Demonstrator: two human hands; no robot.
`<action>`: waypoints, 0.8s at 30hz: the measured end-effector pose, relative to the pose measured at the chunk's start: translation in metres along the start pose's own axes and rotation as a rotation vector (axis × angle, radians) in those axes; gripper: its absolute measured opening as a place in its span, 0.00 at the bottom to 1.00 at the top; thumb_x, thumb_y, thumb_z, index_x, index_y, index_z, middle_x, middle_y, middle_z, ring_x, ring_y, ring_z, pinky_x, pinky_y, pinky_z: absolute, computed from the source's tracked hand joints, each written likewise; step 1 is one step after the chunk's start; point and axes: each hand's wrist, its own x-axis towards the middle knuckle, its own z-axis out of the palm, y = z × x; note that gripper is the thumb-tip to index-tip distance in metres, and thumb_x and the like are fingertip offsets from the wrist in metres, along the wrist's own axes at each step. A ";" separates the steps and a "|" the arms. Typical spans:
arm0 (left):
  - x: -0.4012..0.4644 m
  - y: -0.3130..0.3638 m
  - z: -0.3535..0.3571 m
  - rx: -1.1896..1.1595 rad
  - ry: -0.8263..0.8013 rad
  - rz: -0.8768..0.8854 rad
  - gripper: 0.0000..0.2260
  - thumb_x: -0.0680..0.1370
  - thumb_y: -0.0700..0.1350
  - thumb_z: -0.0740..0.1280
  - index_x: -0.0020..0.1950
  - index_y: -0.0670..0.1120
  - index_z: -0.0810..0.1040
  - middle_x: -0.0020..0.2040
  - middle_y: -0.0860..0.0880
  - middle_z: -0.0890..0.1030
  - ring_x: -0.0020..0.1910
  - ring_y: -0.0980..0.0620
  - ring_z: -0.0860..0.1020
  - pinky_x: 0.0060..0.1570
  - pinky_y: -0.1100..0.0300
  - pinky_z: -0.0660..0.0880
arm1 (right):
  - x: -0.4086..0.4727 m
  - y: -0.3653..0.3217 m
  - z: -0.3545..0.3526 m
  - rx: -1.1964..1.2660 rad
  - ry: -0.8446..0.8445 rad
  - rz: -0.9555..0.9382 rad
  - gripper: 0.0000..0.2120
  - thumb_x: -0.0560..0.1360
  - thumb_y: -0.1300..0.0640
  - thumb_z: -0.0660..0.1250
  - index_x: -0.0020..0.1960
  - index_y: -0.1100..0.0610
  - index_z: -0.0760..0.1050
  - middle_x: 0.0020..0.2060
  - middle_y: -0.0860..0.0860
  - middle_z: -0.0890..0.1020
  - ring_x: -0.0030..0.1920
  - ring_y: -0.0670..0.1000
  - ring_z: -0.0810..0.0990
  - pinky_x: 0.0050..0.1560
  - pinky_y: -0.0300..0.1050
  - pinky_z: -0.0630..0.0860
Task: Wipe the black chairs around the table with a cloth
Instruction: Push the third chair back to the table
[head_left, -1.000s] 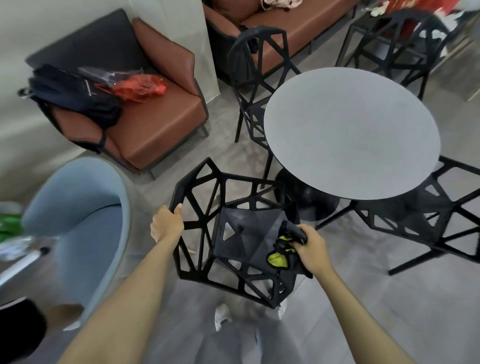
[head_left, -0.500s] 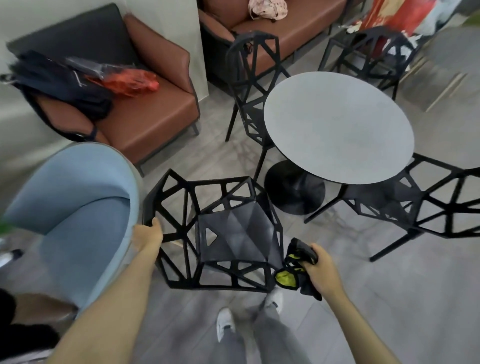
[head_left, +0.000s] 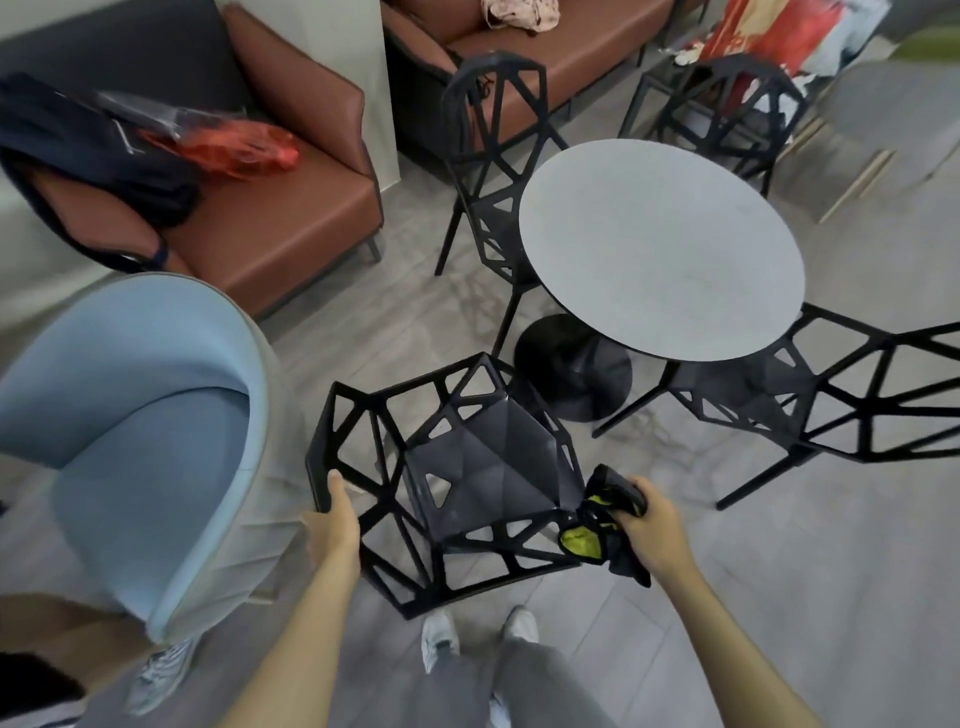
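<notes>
Fingers of our right hand (head_left: 655, 530) curl tight around a bunched black and yellow cloth (head_left: 605, 525), pressed against the right edge of the nearest black chair (head_left: 457, 483), while our left hand (head_left: 332, 525) grips the left rim of that chair's lattice frame, thumb lying up along the bar and the other fingers hidden behind it. Around us, a grey wood-look floor (head_left: 779, 561) spreads under a round grey table (head_left: 660, 249) on a black pedestal base (head_left: 571, 369). A brown sofa (head_left: 280, 218) with a dark back stands along the wall at upper left, and a second brown sofa (head_left: 582, 31) runs across the top. A pale blue armchair (head_left: 130, 410) sits just beside the near chair on our left. Three more black lattice chairs ring the table: one on the far left side (head_left: 488, 130), one at the far side (head_left: 727, 98), one at the right (head_left: 852, 400) with its seat tucked under the tabletop. On the left sofa lie a black bag (head_left: 88, 150) and a red plastic bag (head_left: 234, 145); a pink cloth bundle (head_left: 519, 13) rests on the other sofa. We see our white shoes (head_left: 439, 639) below the chair.
</notes>
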 end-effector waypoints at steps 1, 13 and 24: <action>-0.010 -0.003 0.009 -0.026 -0.043 0.000 0.46 0.78 0.73 0.59 0.84 0.42 0.55 0.80 0.38 0.64 0.77 0.34 0.65 0.73 0.37 0.65 | 0.001 -0.001 -0.001 -0.008 0.006 0.005 0.14 0.74 0.67 0.72 0.46 0.48 0.76 0.42 0.50 0.81 0.45 0.52 0.79 0.41 0.46 0.71; 0.006 0.087 0.080 0.315 -0.232 0.316 0.27 0.85 0.61 0.56 0.74 0.41 0.67 0.69 0.39 0.76 0.63 0.38 0.76 0.61 0.47 0.71 | -0.036 0.009 0.058 0.238 -0.094 0.334 0.10 0.77 0.66 0.72 0.52 0.52 0.81 0.44 0.47 0.85 0.47 0.50 0.83 0.39 0.32 0.74; 0.064 0.084 0.094 0.264 -0.308 0.147 0.18 0.84 0.55 0.62 0.40 0.45 0.77 0.48 0.45 0.78 0.58 0.40 0.78 0.67 0.47 0.72 | -0.072 0.066 0.173 0.905 -0.098 1.116 0.09 0.83 0.62 0.62 0.50 0.66 0.79 0.32 0.62 0.82 0.28 0.58 0.82 0.25 0.46 0.77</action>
